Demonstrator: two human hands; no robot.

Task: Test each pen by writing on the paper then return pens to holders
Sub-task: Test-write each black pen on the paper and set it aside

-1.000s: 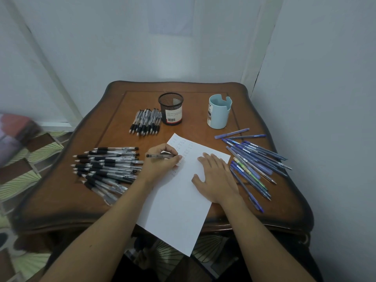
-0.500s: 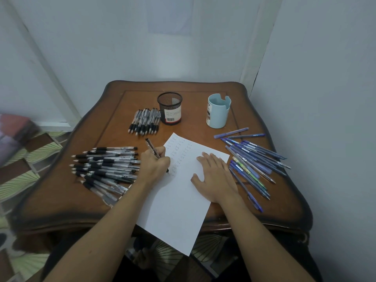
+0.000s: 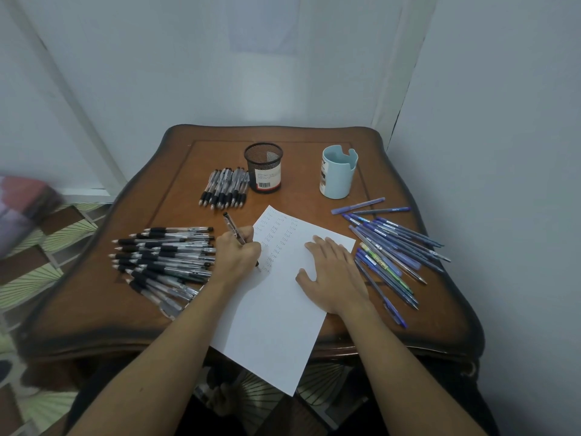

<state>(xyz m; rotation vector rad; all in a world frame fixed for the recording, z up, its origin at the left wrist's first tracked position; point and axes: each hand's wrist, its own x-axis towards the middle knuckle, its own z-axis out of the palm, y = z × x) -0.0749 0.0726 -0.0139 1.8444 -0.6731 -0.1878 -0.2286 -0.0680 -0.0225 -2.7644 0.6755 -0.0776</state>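
My left hand (image 3: 236, 255) grips a black pen (image 3: 232, 227) in a writing hold, its tip down on the white paper (image 3: 276, 313) at the foot of the left column of handwritten words. My right hand (image 3: 333, 275) lies flat on the paper's right side, fingers spread. A big heap of black pens (image 3: 163, 256) lies left of my left hand. Several more black pens (image 3: 224, 187) sit beside the black mesh holder (image 3: 264, 167). Blue pens (image 3: 393, 247) spread out at the right, near the light blue holder (image 3: 339, 176).
The brown wooden table (image 3: 94, 303) stands in a corner, with white walls behind and to the right. The paper's near end hangs over the table's front edge. Patterned floor tiles (image 3: 28, 278) show at the left.
My left hand turned the pen from lying sideways across the fingers into an upright writing hold and brought its tip onto the paper. My right hand stayed flat.
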